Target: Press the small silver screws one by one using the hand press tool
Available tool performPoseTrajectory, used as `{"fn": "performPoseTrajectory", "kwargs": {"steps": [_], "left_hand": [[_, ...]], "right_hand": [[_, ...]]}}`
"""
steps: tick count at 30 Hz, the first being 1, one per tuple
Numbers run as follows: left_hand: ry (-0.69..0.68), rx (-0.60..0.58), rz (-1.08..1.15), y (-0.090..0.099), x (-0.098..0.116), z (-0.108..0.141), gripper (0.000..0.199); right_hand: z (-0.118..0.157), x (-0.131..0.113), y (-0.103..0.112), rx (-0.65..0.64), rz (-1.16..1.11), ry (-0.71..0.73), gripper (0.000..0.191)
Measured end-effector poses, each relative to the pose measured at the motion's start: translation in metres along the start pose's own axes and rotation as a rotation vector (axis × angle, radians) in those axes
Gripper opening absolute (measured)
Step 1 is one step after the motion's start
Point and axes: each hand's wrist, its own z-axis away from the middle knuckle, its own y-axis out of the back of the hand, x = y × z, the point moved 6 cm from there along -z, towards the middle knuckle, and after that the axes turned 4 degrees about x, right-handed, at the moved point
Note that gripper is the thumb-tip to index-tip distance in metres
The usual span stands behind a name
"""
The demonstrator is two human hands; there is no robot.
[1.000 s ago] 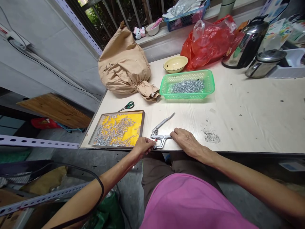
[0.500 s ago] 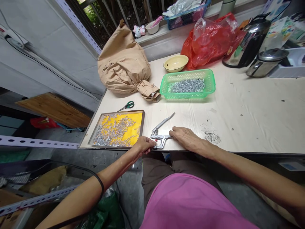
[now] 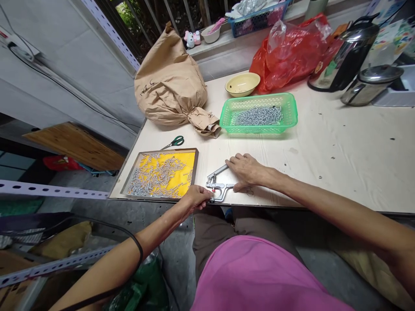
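A grey metal lever-handled hand tool with a spring and a small red part lies at the table's front edge. My right hand spans its two handles, fingers over the upper lever and thumb at the lower one. My left hand is pinched closed at the tool's jaw end, beside the red part; what it holds is too small to make out. Left of the tool, a shallow tray with a yellow bottom holds many small silvery metal pieces.
Similar metal pieces fill part of a green basket farther back. Scissors lie behind the tray. A tied brown paper sack, a cream bowl, a red plastic bag and a kettle stand along the back.
My right hand has moved up from the lower handle and now reaches over the upper lever too. The upper lever looks slightly lower. My left hand stays at the jaw.
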Motion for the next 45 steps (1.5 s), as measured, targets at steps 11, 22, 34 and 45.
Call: {"fn": "performPoseTrajectory", "kwargs": {"steps": [11,22,34,45], "left_hand": [[-0.845,0.423,-0.629,-0.01,0.051,0.035,0.035],[-1.053,0.16,-1.025,-0.041,0.092,0.007,0.059],[-0.992,0.166,-1.046,-0.047,0.094,0.004,0.021],[-1.232,0.339,-0.702,-0.085,0.045,0.047,0.033]], "right_hand": [[0.022,-0.015,0.009,-0.011,-0.046,-0.01,0.032],[0.037,-0.01,0.01,-0.008,0.038,-0.096,0.035],[0.037,-0.009,-0.003,0.023,-0.036,-0.11,0.018],[0.02,0.04,-0.001,0.152,-0.135,-0.074,0.022]]}}
